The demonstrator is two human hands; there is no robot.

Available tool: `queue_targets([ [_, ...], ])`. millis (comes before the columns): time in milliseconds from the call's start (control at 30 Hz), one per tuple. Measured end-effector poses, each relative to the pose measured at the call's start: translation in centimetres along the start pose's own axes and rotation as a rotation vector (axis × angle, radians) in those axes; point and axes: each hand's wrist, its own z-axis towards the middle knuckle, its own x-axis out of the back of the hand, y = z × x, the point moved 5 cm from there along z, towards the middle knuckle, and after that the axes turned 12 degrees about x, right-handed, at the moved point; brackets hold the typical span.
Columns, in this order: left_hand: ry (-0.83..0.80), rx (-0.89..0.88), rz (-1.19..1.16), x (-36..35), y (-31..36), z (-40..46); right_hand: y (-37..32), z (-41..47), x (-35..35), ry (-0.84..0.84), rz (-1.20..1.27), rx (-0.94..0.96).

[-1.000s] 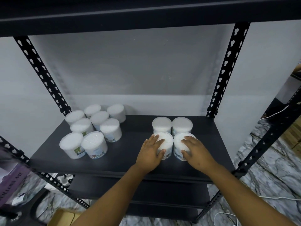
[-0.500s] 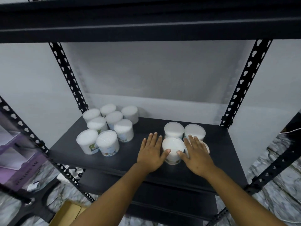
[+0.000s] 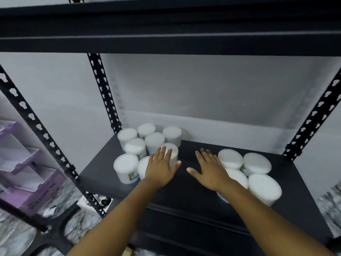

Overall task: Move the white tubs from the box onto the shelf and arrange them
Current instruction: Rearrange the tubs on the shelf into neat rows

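On shelf (image 3: 193, 189) | left hand (image 3: 160, 169) open, over left tubs (image 3: 127, 168) | right hand (image 3: 210, 170) open, beside right tubs (image 3: 256, 163)

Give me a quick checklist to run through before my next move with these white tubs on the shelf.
1. Left hand free: ok, open and flat, over the left cluster of tubs, gripping nothing.
2. Right hand free: ok, open, fingers spread, beside the right group of four tubs.
3. All tubs upright: ok, every visible lid faces up.
4. Right group tidy: ok, two by two and close together.
5. Left cluster tidy: not ok, rows look uneven.
6. Room between the groups on the black shelf: ok, a bare strip shows.
7. Tubs left in the box: cannot tell, the box is out of view.
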Motion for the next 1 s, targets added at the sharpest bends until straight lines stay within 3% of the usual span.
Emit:
queue_targets([
  [333,-0.042,-0.074,0.116,2.9,-7.5,8.0,-5.7,8.3,-1.1,-0.028,0.009,0.012],
  [1000,-0.243,-0.187,0.19,1.5,-8.1,15.2,-8.3,14.0,-3.2,-0.088,0.115,-0.281],
])
